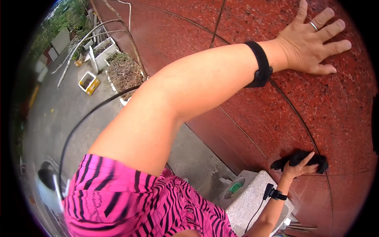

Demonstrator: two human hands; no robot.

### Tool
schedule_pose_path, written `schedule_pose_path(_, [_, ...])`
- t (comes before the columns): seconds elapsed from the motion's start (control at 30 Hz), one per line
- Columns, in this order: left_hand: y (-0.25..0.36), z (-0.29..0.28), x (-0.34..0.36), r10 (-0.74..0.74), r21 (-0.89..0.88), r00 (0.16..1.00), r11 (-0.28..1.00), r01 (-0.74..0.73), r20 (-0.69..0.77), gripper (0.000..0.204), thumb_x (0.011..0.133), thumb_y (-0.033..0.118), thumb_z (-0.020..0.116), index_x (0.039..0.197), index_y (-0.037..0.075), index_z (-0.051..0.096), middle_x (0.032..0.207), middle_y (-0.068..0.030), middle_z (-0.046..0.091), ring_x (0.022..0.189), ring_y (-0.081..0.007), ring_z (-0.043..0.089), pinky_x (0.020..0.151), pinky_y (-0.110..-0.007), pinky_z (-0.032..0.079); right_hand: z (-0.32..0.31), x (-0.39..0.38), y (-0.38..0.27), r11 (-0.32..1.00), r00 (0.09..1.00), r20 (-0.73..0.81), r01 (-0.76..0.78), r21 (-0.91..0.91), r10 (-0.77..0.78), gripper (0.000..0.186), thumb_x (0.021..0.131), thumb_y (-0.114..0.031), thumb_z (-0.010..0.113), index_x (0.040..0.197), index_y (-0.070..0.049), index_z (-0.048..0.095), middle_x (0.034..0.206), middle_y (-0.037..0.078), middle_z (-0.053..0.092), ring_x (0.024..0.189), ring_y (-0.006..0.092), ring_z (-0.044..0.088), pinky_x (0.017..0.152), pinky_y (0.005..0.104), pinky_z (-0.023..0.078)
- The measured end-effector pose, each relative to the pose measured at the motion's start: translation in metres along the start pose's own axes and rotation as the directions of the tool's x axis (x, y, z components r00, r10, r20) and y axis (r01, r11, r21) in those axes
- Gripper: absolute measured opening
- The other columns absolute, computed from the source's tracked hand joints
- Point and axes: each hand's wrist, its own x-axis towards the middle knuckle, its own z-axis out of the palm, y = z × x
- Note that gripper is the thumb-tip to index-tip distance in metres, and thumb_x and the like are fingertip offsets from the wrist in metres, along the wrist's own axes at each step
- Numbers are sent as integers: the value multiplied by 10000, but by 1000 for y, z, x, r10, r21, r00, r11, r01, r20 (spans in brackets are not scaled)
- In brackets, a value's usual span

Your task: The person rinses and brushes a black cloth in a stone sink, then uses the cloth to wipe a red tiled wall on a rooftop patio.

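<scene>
The red speckled wall [252,110], crossed by dark joint lines, takes up the biggest part of your view. Next is the grey ground [118,122], which lies at the left and below it. Your pink and black striped clothing [118,197] fills the lower left. A pale speckled block [252,209] stands near the foot of the wall, and beside it one sees a small green thing [235,187]. Farther off, dry stems [124,73] fill a white box, and a smaller yellow and white box [91,86] sits near it.

Your left hand [306,46] lies on the wall at the upper right, its fingers spread wide and gripping nothing. Your right hand [295,169] is lower on the same wall; its fingers grasp the bunched black cloth [301,156] against the red stone, but how tightly, you cannot tell from here. A black strap [259,63] goes around your left forearm near the wrist, and another black band [276,193] around your right wrist. The smallest thing is the ring [313,26] on your left hand.
</scene>
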Motion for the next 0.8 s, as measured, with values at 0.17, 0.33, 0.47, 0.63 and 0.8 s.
schedule_pose_path(0.17, [23, 3, -21, -82, -133, 997, 988, 83, 11, 641, 785, 526, 646, 1332, 233, 484, 1444, -149, 352, 1340, -389, 320, 993, -660, 292, 50, 34, -95, 950, 954, 71, 278, 143, -290, 582, 782, -327, 694, 1334, -217, 547, 1487, 164, 231, 1374, 475, 186, 1108, 636, 173])
schedule_pose_path(0.33, [78, -95, -126, -47, -500, 904, 820, 278, 425, 723, 739, 379, 737, 1382, 205, 456, 1527, -143, 277, 1414, -357, 257, 1041, -654, 240, 84, 49, -119, 918, 913, 115, 379, 117, -391, 483, 866, -319, 587, 1345, -283, 537, 1499, 114, 225, 1396, 401, 165, 1151, 574, 95])
schedule_pose_path(0.47, [73, -248, -283, -156, -45, 240, 746, 664, 958, 638, 856, 316, 660, 1409, 142, 392, 1465, -140, 346, 1426, -339, 213, 1118, -578, 228, 79, 109, -211, 855, 853, 98, 497, 151, -513, 540, 802, -108, 571, 1311, -289, 576, 1234, 62, 517, 1246, 344, 411, 1154, 562, 77])
schedule_pose_path(0.63, [64, -459, -393, -372, 508, -347, 667, 545, 861, 527, 820, 288, 675, 1273, 76, 511, 1315, -146, 504, 1331, -360, 376, 1056, -545, 347, 103, 185, -324, 810, 834, 45, 520, 270, -550, 782, 731, -8, 609, 1430, -307, 425, 1295, 47, 515, 1294, 307, 392, 1135, 566, 108])
schedule_pose_path(0.8, [78, -613, -417, -592, 911, -697, 196, 362, 405, 492, 844, 315, 659, 1219, 11, 562, 1140, -256, 603, 1088, -403, 572, 925, -442, 466, 136, 228, -438, 764, 811, -61, 571, 300, -582, 607, 832, -168, 543, 1424, -196, 412, 1329, 55, 478, 1315, 271, 376, 1112, 543, 199])
